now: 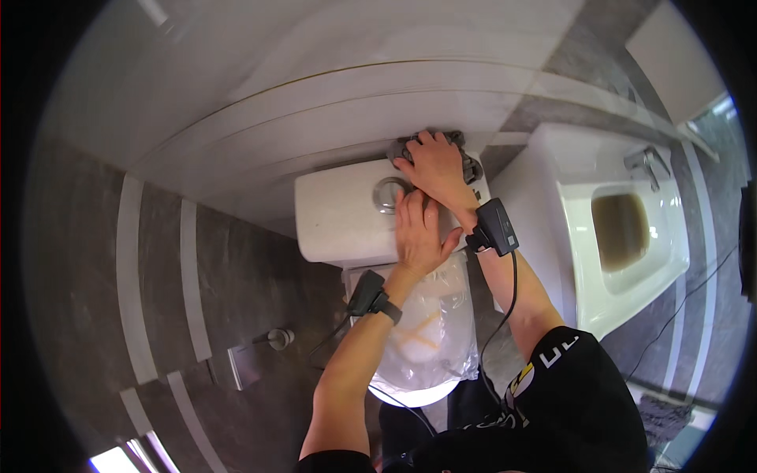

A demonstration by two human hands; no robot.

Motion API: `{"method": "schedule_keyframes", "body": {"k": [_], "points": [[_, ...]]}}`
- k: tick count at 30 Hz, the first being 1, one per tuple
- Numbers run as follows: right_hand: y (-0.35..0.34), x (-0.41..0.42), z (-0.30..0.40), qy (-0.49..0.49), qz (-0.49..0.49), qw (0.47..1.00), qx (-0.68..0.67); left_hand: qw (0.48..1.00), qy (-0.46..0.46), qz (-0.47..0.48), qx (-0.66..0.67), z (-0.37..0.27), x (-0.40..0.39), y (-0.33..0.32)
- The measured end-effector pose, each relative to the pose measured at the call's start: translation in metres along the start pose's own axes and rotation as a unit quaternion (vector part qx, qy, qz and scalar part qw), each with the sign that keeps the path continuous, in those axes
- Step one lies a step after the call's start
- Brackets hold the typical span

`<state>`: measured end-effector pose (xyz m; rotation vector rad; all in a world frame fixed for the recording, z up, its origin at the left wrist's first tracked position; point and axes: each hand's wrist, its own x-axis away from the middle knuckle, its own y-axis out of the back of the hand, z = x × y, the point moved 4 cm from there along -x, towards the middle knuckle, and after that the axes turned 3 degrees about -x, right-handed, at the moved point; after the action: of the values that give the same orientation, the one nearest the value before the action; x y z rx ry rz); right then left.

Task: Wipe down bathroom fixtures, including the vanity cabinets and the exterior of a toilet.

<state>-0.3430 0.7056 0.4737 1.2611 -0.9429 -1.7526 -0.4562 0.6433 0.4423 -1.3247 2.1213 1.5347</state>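
Observation:
A grey cloth (471,168) lies bunched at the back right of the white toilet tank lid (340,216), near the wall. My right hand (436,165) presses on it from above, fingers bent over its far side. Just in front, my left hand (419,233) rests palm down on the lid, thumb spread and nothing visible in it. Its fingertips reach the round chrome flush button (388,195). Below the tank, clear plastic film covers the toilet seat lid (423,349), which shows an orange mark through it. Each wrist carries a strapped black device with a cable.
To the right stands a white washbasin (609,307) with brownish water (620,232) and a chrome faucet (649,167). A tiled wall (355,112) rises behind the tank. On the left are a metal holder (242,366) and a small round fitting (280,339).

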Motion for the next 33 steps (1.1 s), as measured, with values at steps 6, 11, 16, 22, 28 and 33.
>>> {"method": "schedule_keyframes", "body": {"k": [6,11,16,22,28,33], "points": [[-0.021,-0.008,0.036,0.005,0.035,0.999,0.028,0.963,0.217,-0.159,-0.031,0.029,0.054,0.061],[-0.048,-0.030,0.100,0.027,0.018,0.999,-0.003,0.878,0.387,-0.274,0.060,0.082,0.099,0.104],[-0.066,-0.037,0.175,0.116,0.002,0.991,-0.071,0.836,0.392,-0.292,0.249,0.092,0.109,0.105],[-0.050,0.009,0.201,0.265,0.101,0.949,-0.135,0.723,0.455,-0.382,0.353,0.107,0.119,0.123],[-0.010,0.071,0.173,0.336,0.151,0.920,-0.132,0.829,0.409,-0.334,0.185,0.082,0.116,0.154],[0.021,0.112,0.093,0.350,0.171,0.921,-0.028,0.902,0.375,-0.209,0.029,0.055,0.104,0.124]]}}
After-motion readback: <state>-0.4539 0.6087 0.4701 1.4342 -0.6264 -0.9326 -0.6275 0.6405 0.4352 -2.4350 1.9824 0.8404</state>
